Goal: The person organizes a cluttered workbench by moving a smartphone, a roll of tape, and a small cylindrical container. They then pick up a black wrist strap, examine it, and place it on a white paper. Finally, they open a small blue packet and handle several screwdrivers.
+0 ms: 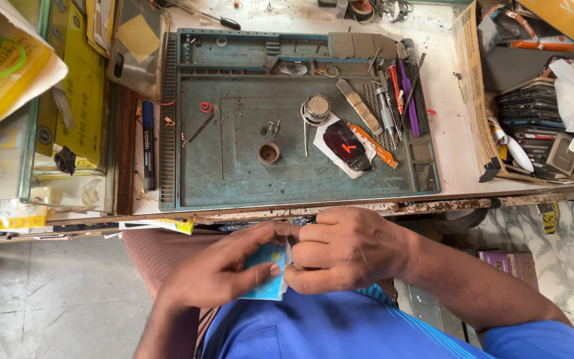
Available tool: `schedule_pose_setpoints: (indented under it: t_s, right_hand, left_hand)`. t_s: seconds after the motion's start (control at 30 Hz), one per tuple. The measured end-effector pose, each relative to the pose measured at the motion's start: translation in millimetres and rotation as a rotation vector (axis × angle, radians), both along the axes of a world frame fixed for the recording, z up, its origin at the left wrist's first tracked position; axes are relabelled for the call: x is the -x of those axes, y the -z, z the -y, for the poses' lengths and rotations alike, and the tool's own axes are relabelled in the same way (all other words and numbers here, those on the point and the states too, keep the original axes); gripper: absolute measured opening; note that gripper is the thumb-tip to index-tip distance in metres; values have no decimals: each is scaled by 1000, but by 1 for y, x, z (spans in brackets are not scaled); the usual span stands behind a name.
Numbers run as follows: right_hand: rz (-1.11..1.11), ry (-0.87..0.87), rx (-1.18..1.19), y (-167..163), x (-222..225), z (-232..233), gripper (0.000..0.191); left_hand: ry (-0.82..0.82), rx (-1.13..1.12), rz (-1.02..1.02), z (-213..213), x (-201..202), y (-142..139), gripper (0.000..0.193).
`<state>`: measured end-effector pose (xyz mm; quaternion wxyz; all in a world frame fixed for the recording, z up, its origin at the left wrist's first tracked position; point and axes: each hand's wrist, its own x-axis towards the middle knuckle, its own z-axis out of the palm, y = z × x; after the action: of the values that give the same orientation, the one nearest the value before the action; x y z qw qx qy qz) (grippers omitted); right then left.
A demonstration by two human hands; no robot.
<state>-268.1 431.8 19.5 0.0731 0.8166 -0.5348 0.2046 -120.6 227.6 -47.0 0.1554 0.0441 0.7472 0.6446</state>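
Both my hands are held together over my lap, below the front edge of the workbench. My left hand (pixel 224 269) pinches a small light-blue packet (pixel 267 279) between thumb and fingers. My right hand (pixel 347 249) grips the same packet at its right edge, fingers curled over it. The hands touch each other. Most of the packet is hidden by my fingers.
A teal work mat (pixel 234 166) on the bench holds a small round cup (pixel 268 153), a solder spool (pixel 316 108), a dark red-marked part (pixel 345 147) on white paper, and several tools (pixel 393 100). A black marker (pixel 148 143) lies left. A cardboard box (pixel 473 80) of parts stands right.
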Motion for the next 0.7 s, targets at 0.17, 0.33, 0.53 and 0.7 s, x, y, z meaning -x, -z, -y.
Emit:
schedule_pose_setpoints:
  t_s: [0.17,0.33,0.53,0.7]
  right_hand:
    - [31,15,-21,5,1,-5,11]
    - [21,37,-24,10,4,-9,14]
    - [-2,66,-24,15,9,-15,20]
    - [82,219,-52,19,3,-9,21]
  left_hand:
    - [-19,-397,116,-11,0,16,34]
    - [-219,-409,256,-12,-3,20,23]
    - [-317,-276,278,-13,-3,16,20]
    - [-508,47,201,-17,-6,9,16]
